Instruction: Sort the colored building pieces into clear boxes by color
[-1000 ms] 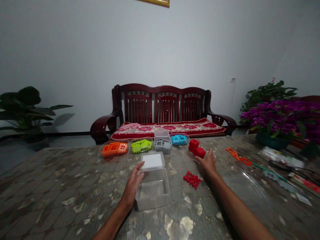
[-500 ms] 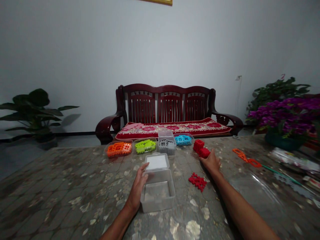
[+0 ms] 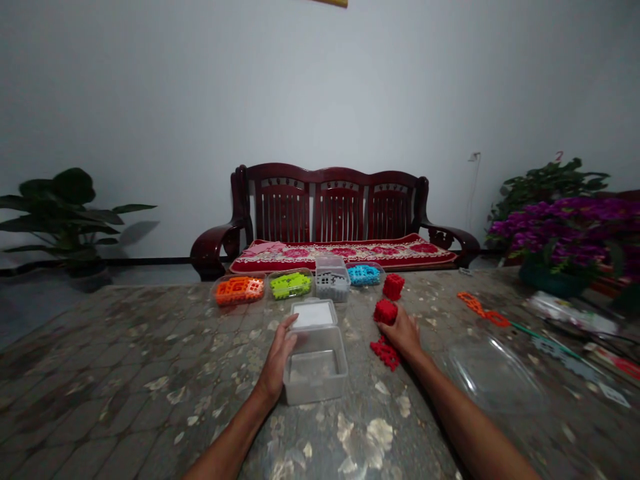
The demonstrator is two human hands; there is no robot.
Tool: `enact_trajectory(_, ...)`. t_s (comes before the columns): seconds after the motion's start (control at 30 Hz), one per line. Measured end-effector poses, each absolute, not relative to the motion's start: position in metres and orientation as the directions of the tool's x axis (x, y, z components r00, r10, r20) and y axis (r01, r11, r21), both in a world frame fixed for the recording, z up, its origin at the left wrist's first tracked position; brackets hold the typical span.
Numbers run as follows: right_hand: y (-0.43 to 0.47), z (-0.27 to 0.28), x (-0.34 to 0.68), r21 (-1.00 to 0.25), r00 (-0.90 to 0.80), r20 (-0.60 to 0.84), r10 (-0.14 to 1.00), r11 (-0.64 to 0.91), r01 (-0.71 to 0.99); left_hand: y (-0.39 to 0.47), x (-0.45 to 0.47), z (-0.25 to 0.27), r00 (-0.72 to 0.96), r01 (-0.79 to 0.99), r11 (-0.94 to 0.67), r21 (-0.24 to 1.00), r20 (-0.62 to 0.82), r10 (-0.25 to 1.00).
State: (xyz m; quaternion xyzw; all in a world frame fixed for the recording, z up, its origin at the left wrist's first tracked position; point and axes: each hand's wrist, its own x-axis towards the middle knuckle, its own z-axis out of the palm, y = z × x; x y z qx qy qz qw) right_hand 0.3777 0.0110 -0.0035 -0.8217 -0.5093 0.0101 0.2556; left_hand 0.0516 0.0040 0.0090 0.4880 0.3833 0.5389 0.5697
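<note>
An unlidded clear plastic box [image 3: 316, 390] stands before me, its hinged lid [image 3: 314, 313] tipped back on the far side. Along the box's left wall lies my left hand [image 3: 278, 357], gripping it, with fingertips at the lid's edge. My right hand [image 3: 404, 330] is closed around a red cube-like bundle of interlocking plastic pieces [image 3: 385, 311], to the right of the box. A second red bundle [image 3: 393, 286] sits on the table just beyond. Flat red notched pieces [image 3: 385, 353] lie below my right hand, nearer to me.
Behind the box stand containers of orange pieces [image 3: 240, 290], green pieces [image 3: 291, 285], grey pieces [image 3: 333, 283] and blue pieces [image 3: 364, 275]. Rightward lie a clear plastic cover [image 3: 495, 373], joined orange pieces [image 3: 483, 309] and a purple flower pot [image 3: 555, 277]. A wooden bench [image 3: 335, 207] stands beyond the table.
My right hand has drawn one red bundle toward me and left, away from the other bundle, which stays behind. My left hand keeps its place on the box. The view has shifted slightly.
</note>
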Motion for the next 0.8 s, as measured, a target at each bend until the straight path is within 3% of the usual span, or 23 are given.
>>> enact_trajectory(0.5,-0.016,-0.013,0.338,-0.510,0.314,0.219,0.924,-0.166,0.844,0.005,0.057,0.008,0.126,-0.340,-0.038,0.940,0.085,0.988)
enact_trajectory(0.6,-0.017,-0.015,0.345,-0.622,0.293,0.215,0.932,-0.100,0.777,0.005,0.057,0.007,0.128,-0.342,-0.035,0.939,0.083,0.988)
enact_trajectory(0.7,-0.014,-0.018,0.355,-0.799,0.329,0.233,0.915,-0.012,0.601,0.007,0.057,0.006,0.118,-0.348,-0.042,0.937,0.089,0.989)
enact_trajectory(0.8,-0.010,-0.020,0.363,-0.871,0.420,0.266,0.868,0.029,0.490,0.006,0.057,0.007,0.117,-0.361,-0.047,0.931,0.096,0.988)
